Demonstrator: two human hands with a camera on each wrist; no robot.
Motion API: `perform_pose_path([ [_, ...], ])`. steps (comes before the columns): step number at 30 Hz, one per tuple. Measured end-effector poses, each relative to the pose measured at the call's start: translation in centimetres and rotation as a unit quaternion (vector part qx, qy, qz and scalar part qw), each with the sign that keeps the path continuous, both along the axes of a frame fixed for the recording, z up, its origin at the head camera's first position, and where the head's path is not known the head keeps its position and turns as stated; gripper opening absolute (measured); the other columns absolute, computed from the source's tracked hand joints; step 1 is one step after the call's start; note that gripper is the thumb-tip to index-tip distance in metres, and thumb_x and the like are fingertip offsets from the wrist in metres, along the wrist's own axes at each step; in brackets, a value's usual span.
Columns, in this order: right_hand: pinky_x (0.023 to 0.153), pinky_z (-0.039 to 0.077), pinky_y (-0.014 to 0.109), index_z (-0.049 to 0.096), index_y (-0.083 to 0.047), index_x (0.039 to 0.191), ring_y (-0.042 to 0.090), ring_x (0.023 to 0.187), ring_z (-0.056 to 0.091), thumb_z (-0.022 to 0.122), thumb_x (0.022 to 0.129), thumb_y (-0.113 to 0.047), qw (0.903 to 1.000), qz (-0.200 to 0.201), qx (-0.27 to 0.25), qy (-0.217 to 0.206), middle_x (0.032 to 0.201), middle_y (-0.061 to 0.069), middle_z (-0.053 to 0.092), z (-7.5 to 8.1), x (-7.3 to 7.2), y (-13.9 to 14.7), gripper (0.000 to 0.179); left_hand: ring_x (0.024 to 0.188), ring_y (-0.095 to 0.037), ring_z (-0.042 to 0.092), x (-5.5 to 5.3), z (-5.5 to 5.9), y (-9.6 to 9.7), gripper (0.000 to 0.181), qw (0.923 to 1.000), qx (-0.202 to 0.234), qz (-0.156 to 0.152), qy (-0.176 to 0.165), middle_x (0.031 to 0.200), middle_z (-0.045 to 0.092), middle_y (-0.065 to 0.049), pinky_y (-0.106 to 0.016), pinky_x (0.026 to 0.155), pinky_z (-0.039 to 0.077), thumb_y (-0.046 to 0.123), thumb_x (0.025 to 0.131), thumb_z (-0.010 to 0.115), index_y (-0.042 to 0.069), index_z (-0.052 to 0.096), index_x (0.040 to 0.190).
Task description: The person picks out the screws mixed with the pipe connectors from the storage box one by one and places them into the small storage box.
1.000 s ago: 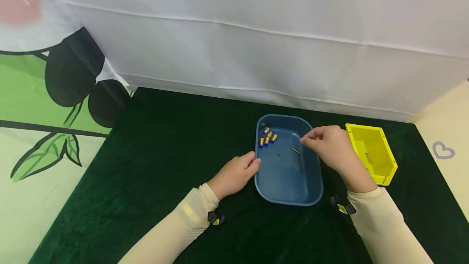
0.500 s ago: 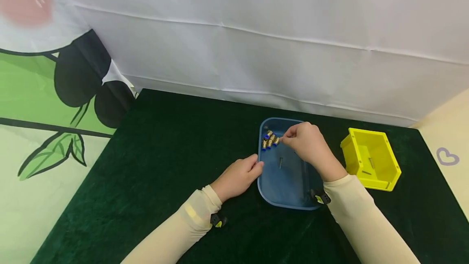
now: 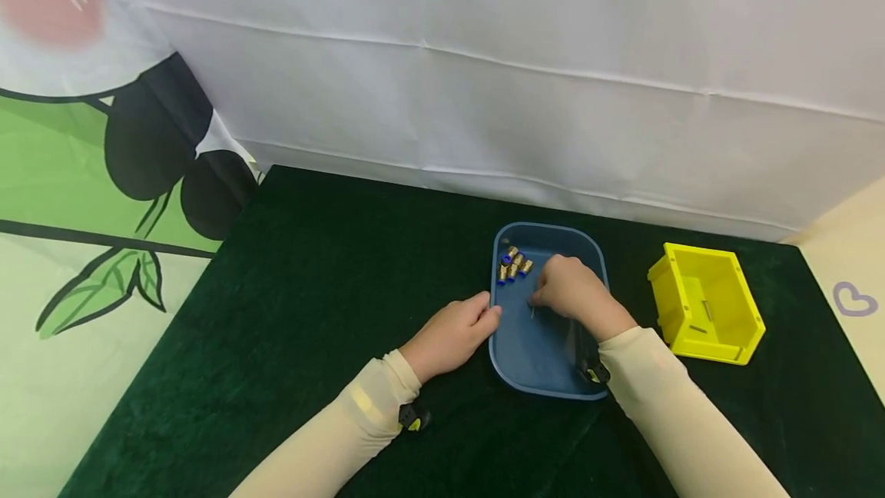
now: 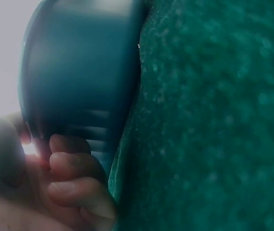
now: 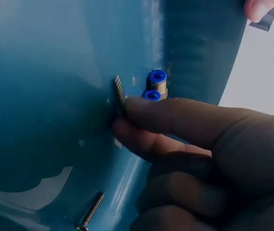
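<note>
In the head view my left hand (image 3: 452,335) grips the left rim of a blue plastic tray (image 3: 515,379), its thumb over the edge; the left wrist view shows the fingers (image 4: 72,166) curled against the tray's outer wall. My right hand (image 3: 574,290) is down inside the tray. Its thumb and forefinger pinch a small threaded screw (image 5: 120,90), whose end sticks out past the fingertips. A second screw (image 5: 93,209) lies on the tray floor in the right wrist view. Several brass push-in fittings (image 3: 513,271) with blue collars lie in the tray's far left corner.
Right of the tray stands a yellow bin (image 3: 750,306) with a couple of screws (image 3: 707,311) inside. Dark green cloth (image 3: 373,252) covers the table, and a white curtain (image 3: 484,114) hangs behind it.
My right hand has moved left from the tray's right side, past the fittings, then down to the screw on the tray floor. The left hand keeps hold of the rim.
</note>
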State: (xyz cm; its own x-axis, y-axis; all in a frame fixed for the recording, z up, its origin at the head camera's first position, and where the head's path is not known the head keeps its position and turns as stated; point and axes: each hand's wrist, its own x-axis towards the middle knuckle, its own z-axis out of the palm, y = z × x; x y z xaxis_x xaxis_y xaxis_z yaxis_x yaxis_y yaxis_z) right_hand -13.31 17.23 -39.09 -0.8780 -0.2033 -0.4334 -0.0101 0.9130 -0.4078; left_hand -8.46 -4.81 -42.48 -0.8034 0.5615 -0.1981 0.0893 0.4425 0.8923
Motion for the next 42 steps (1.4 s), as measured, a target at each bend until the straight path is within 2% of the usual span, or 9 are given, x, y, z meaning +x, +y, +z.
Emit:
perform_pose_path([
  [7, 0.051, 0.043, 0.028, 0.068, -0.008, 0.067, 0.016, 0.056, 0.054, 0.071, 0.090, -0.018, 0.9998, -0.017, -0.007, 0.002, 0.059, 0.002, 0.057, 0.0, 0.0, 0.1, 0.026, 0.052, -0.013, 0.046, 0.1, 0.2, 0.1, 0.032, 0.9999, 0.009, -0.004, 0.004, 0.068, 0.050, 0.001, -0.025, 0.047, 0.035, 0.040, 0.107, 0.037, 0.018, 0.052, 0.089],
  [17, 0.050, 0.041, 0.028, 0.065, -0.009, 0.066, 0.015, 0.053, 0.052, 0.069, 0.088, -0.010, 0.9993, -0.010, -0.031, 0.019, 0.059, 0.002, 0.056, -0.3, 0.0, 0.2, 0.022, 0.052, -0.012, 0.046, 0.1, 0.1, 0.0, 0.033, 0.9999, 0.012, -0.003, 0.004, 0.068, 0.049, 0.002, -0.026, 0.047, 0.035, 0.042, 0.107, 0.037, 0.018, 0.052, 0.089],
  [23, 0.053, 0.041, 0.028, 0.066, -0.011, 0.068, 0.015, 0.058, 0.053, 0.071, 0.087, -0.011, 0.9990, 0.008, -0.034, 0.026, 0.064, 0.001, 0.058, -0.7, 0.0, 0.0, 0.019, 0.052, -0.013, 0.045, 0.2, 0.1, -0.2, 0.033, 0.9999, 0.001, 0.005, 0.014, 0.067, 0.049, 0.001, -0.026, 0.048, 0.035, 0.040, 0.107, 0.038, 0.018, 0.052, 0.087],
  [27, 0.054, 0.042, 0.029, 0.066, -0.011, 0.069, 0.016, 0.058, 0.053, 0.069, 0.087, -0.011, 0.9970, -0.004, -0.062, 0.046, 0.065, 0.001, 0.058, -0.6, 0.3, 0.5, 0.018, 0.052, -0.013, 0.045, 0.3, -0.1, 0.0, 0.033, 0.9999, -0.002, 0.002, 0.015, 0.068, 0.049, 0.001, -0.026, 0.048, 0.035, 0.040, 0.107, 0.037, 0.018, 0.052, 0.087],
  [33, 0.054, 0.045, 0.030, 0.071, -0.007, 0.081, 0.017, 0.059, 0.053, 0.068, 0.090, -0.013, 0.9884, -0.021, -0.119, 0.093, 0.069, 0.001, 0.061, 1.2, 0.7, 1.5, 0.011, 0.053, -0.012, 0.047, 0.2, -0.2, 0.1, 0.035, 0.9998, -0.002, -0.002, 0.018, 0.068, 0.050, 0.002, -0.025, 0.048, 0.035, 0.044, 0.107, 0.037, 0.018, 0.052, 0.088],
  [42, 0.050, 0.039, 0.026, 0.074, -0.007, 0.093, 0.019, 0.053, 0.044, 0.067, 0.094, -0.018, 0.9779, -0.068, -0.146, 0.133, 0.060, 0.001, 0.043, 5.1, 2.2, 3.2, 0.013, 0.053, -0.012, 0.047, 0.2, 0.2, -0.1, 0.032, 0.9999, -0.003, 0.000, 0.013, 0.069, 0.051, 0.002, -0.026, 0.048, 0.036, 0.041, 0.107, 0.037, 0.019, 0.052, 0.088],
])
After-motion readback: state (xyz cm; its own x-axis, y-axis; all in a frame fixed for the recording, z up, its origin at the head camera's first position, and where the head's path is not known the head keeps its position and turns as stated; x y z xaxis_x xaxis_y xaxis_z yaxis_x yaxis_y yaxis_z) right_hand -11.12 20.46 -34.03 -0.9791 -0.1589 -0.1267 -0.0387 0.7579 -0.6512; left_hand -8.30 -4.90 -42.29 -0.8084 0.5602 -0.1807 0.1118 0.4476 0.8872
